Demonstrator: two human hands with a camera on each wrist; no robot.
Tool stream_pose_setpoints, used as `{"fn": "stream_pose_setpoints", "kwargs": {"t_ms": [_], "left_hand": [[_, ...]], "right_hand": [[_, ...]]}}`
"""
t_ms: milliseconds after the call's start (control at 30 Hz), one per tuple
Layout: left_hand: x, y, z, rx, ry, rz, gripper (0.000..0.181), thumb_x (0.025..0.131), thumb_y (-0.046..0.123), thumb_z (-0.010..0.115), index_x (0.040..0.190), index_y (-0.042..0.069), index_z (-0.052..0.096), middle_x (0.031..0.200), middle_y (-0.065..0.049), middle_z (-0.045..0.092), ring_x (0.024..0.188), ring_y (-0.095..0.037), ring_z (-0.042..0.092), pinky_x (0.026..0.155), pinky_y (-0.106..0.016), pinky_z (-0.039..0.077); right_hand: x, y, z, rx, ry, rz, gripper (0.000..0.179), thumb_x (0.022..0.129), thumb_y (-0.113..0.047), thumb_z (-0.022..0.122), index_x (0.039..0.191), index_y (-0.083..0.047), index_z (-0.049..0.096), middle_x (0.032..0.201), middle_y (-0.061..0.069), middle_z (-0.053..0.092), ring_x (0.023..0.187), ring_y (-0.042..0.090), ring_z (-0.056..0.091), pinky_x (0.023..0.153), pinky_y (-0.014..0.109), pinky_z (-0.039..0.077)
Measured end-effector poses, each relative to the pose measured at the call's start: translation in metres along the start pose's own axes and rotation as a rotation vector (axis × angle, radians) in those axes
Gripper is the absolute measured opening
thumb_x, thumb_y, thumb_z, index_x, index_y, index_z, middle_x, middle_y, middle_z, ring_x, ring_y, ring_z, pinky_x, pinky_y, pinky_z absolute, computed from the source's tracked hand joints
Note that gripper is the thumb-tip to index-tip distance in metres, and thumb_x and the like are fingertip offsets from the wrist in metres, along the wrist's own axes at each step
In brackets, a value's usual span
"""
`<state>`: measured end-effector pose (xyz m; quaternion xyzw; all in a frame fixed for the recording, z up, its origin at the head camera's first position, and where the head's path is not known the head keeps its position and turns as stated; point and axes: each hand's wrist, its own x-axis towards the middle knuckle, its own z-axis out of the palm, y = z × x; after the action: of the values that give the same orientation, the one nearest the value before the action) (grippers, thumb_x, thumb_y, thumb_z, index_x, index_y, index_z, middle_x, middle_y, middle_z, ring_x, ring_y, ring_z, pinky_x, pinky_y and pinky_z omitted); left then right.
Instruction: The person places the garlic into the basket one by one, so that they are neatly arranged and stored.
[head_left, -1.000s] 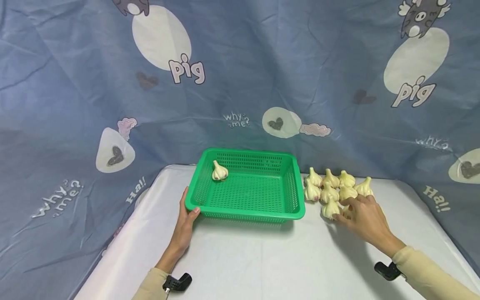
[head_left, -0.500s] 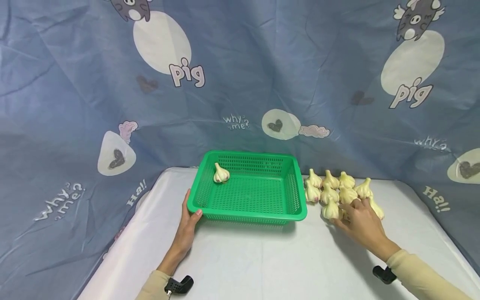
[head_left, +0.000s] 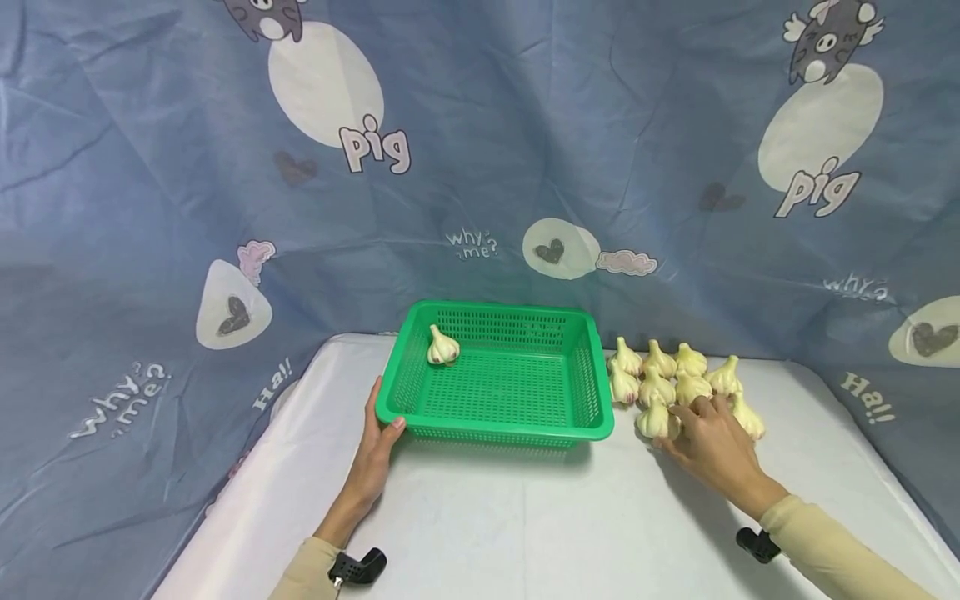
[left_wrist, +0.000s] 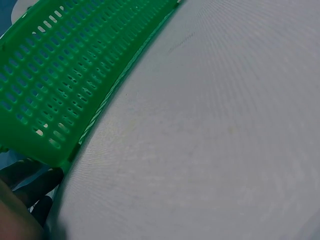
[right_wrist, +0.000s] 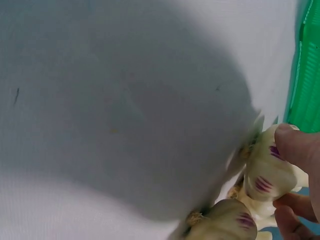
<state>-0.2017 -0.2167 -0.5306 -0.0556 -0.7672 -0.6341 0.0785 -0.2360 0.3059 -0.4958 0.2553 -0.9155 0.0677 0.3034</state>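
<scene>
A green perforated plastic basket [head_left: 495, 429] stands on the white-covered table, with one garlic bulb [head_left: 442, 347] in its back left corner. My left hand [head_left: 372, 454] grips the basket's front left corner, thumb on the rim and fingers along the outer side. To the right of the basket, several garlic bulbs [head_left: 657, 386] stand in a close group. My right hand [head_left: 716, 446] is at the front of this group, and in the right wrist view its thumb and fingers pinch a garlic bulb [right_wrist: 267, 167] with purple streaks. Part of that bulb is hidden behind the thumb.
Another garlic bulb [head_left: 746, 417] stands just right of my right hand, and one more [head_left: 724, 377] behind it. A blue printed cloth [head_left: 480, 167] hangs behind the white table cover [head_left: 525, 525] and along both sides.
My right hand has shifted left, and the front garlic bulb beside its fingers has moved slightly left too. The bulb at the hand's right now shows more. The left hand stays on the basket.
</scene>
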Motion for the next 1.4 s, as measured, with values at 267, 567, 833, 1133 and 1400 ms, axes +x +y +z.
{"fn": "stream_pose_setpoints", "kwargs": {"t_ms": [267,567,833,1133,1400], "left_hand": [[0.001,0.000,0.000,-0.002,-0.004,0.015,0.074,0.112,0.028,0.044,0.171,0.040,0.000,0.180,-0.005,-0.002,0.166,-0.032,-0.003,0.129,-0.067,-0.001],[0.000,0.000,0.001,0.014,-0.002,0.009,0.074,0.112,0.029,0.044,0.171,0.039,-0.001,0.180,-0.005,-0.002,0.166,-0.032,-0.004,0.129,-0.068,-0.002],[0.001,0.000,0.000,0.007,-0.005,0.013,0.074,0.113,0.028,0.044,0.171,0.040,-0.001,0.180,-0.004,-0.003,0.166,-0.031,-0.004,0.130,-0.067,-0.001],[0.000,0.000,-0.001,0.020,0.001,0.018,0.074,0.113,0.028,0.043,0.171,0.036,-0.002,0.180,-0.004,-0.003,0.166,-0.030,-0.004,0.130,-0.067,-0.002],[0.001,0.001,0.000,0.035,0.000,0.036,0.074,0.113,0.027,0.042,0.172,0.030,-0.002,0.180,-0.006,-0.001,0.167,-0.034,-0.003,0.130,-0.068,0.000]], "right_hand": [[-0.001,-0.001,0.005,-0.037,0.045,-0.052,0.055,0.058,-0.026,0.100,0.095,0.004,0.072,0.079,0.015,0.060,0.073,0.033,0.050,0.069,0.047,0.042],[-0.002,-0.005,0.003,-0.009,0.028,-0.042,0.058,0.060,-0.024,0.099,0.102,0.004,0.071,0.070,0.008,0.065,0.068,0.027,0.054,0.068,0.043,0.044],[-0.001,-0.008,-0.008,0.039,-0.042,0.050,0.055,0.065,-0.025,0.099,0.104,0.001,0.071,0.075,0.007,0.069,0.074,0.025,0.052,0.063,0.039,0.044],[0.011,-0.005,-0.028,0.159,-0.097,0.222,0.052,0.072,-0.026,0.096,0.110,0.001,0.073,0.100,0.018,0.078,0.088,0.033,0.058,0.063,0.044,0.051],[0.030,0.001,-0.032,0.206,-0.019,0.195,0.050,0.073,-0.020,0.093,0.111,0.004,0.072,0.105,0.022,0.078,0.094,0.041,0.062,0.078,0.049,0.046]]}}
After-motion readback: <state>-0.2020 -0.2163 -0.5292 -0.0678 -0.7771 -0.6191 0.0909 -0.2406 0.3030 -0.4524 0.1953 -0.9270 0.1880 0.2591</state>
